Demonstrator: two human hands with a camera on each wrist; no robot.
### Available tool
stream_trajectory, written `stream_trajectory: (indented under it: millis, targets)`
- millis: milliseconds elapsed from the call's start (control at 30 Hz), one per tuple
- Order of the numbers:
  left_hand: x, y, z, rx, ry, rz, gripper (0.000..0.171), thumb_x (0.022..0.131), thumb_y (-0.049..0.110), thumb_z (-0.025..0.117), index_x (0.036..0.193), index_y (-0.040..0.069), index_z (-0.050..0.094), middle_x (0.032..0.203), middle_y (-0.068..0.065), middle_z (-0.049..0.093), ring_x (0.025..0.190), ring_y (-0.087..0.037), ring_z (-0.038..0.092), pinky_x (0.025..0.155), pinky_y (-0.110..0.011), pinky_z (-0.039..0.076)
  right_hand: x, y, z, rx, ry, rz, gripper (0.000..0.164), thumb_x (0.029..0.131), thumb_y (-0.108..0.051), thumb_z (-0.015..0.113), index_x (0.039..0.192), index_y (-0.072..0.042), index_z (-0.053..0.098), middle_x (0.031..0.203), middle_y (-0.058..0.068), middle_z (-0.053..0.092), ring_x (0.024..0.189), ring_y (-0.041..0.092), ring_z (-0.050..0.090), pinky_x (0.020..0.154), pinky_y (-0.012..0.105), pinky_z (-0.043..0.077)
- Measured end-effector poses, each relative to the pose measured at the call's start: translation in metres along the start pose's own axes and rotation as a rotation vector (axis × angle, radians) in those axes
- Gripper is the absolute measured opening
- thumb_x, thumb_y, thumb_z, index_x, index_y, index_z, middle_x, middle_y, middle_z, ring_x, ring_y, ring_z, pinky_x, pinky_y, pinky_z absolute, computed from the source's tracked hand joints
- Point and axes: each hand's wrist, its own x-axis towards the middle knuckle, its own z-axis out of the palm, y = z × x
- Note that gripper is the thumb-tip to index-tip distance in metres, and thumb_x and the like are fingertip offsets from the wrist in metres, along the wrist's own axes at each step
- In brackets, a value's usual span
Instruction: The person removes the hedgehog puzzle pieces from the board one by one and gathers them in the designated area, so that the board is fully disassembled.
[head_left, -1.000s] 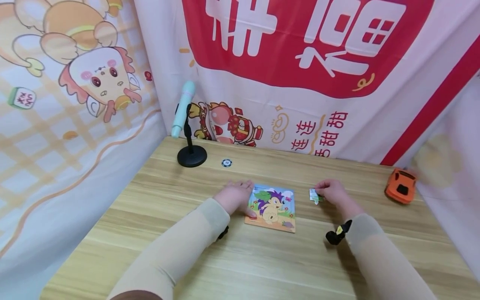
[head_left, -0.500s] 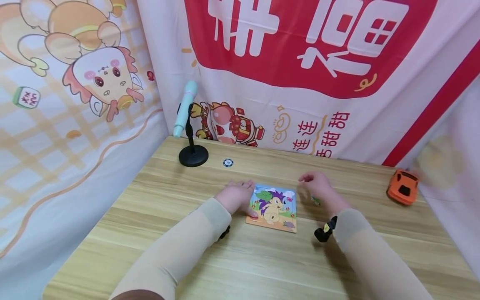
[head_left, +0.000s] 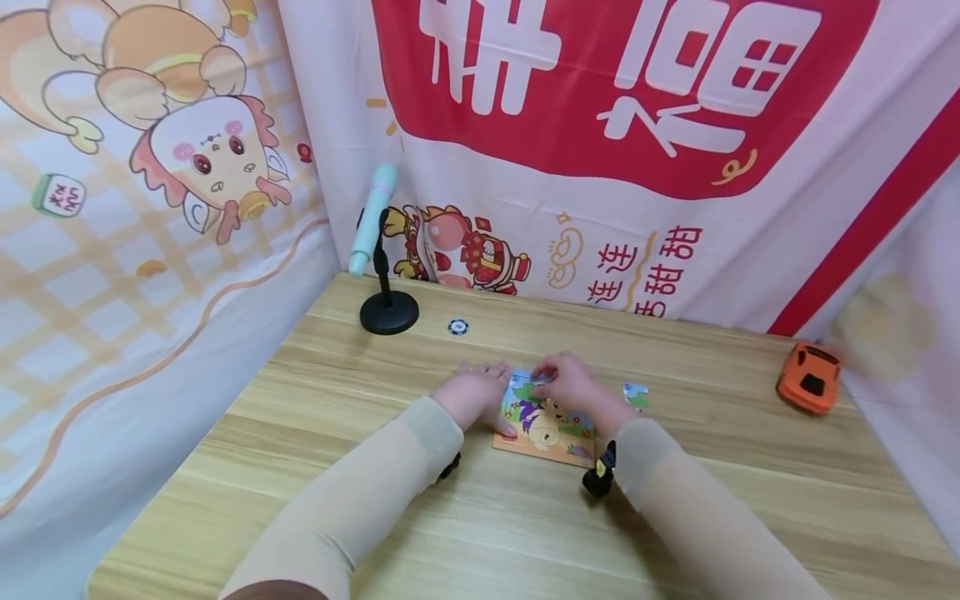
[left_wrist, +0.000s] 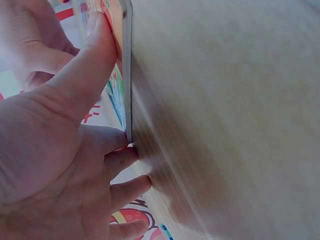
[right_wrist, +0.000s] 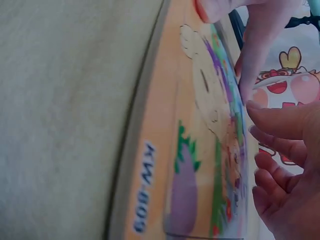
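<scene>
A square jigsaw puzzle (head_left: 542, 443) with a purple-haired cartoon hedgehog lies flat on the wooden table. My left hand (head_left: 471, 395) rests at its left side; in the left wrist view the thumb (left_wrist: 92, 65) lies on the puzzle's face and the spread fingers touch the table by its edge. Over the puzzle's upper part, my right hand (head_left: 576, 390) pinches a small puzzle piece (head_left: 543, 378), mostly hidden by the fingers. Its fingers look curled in the right wrist view. To the right of the puzzle lies a loose white, blue and green puzzle piece (head_left: 636, 395).
A mint-green microphone (head_left: 373, 218) stands on a black round-based stand (head_left: 389, 313) at the back left. Near it lies a poker chip (head_left: 458, 327). An orange toy car (head_left: 810, 379) sits at the right edge. Printed cloth (head_left: 555, 150) hangs behind the table.
My right hand has moved left from beside the loose pieces to above the puzzle, carrying a piece. One loose piece stays on the table. The left hand has kept its place.
</scene>
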Motion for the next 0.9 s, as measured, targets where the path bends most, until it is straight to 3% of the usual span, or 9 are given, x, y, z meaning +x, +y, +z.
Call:
stream_trajectory:
  millis: [167, 400, 633, 900]
  targets:
    - [0.0, 0.002, 0.001, 0.007, -0.004, 0.01, 0.115, 0.073, 0.073, 0.068, 0.158, 0.012, 0.021, 0.163, -0.004, 0.016, 0.147, -0.03, 0.02, 0.118, -0.054, 0.014, 0.002, 0.007, 0.008, -0.049, 0.03, -0.029, 0.025, 0.08, -0.02, 0.085, 0.097, -0.01, 0.07, 0.105, 0.009, 0.052, 0.099, 0.027, 0.047, 0.09, 0.045, 0.042]
    - [-0.001, 0.002, 0.001, 0.011, -0.006, 0.005, 0.115, 0.073, 0.072, 0.068, 0.158, 0.011, 0.021, 0.164, -0.004, 0.016, 0.147, -0.029, 0.019, 0.118, -0.053, 0.014, 0.002, 0.015, 0.014, -0.019, 0.048, -0.036, 0.02, 0.08, -0.02, 0.084, 0.088, -0.013, 0.067, 0.102, 0.009, 0.048, 0.098, 0.028, 0.044, 0.088, 0.044, 0.041]
    - [0.002, -0.001, 0.001, 0.012, -0.005, -0.004, 0.117, 0.071, 0.073, 0.068, 0.158, 0.012, 0.02, 0.164, -0.003, 0.015, 0.148, -0.029, 0.018, 0.118, -0.054, 0.013, 0.002, 0.01, 0.017, -0.02, 0.079, -0.037, 0.019, 0.081, -0.017, 0.083, 0.096, -0.014, 0.072, 0.105, 0.009, 0.049, 0.1, 0.028, 0.045, 0.089, 0.043, 0.041]
    - [0.0, 0.0, 0.001, 0.009, 0.0, 0.005, 0.114, 0.074, 0.071, 0.068, 0.158, 0.011, 0.021, 0.164, -0.005, 0.016, 0.147, -0.03, 0.019, 0.118, -0.052, 0.014, 0.002, 0.002, 0.019, -0.031, 0.116, 0.0, 0.017, 0.081, -0.011, 0.082, 0.094, -0.011, 0.071, 0.106, 0.009, 0.049, 0.104, 0.029, 0.043, 0.091, 0.044, 0.041]
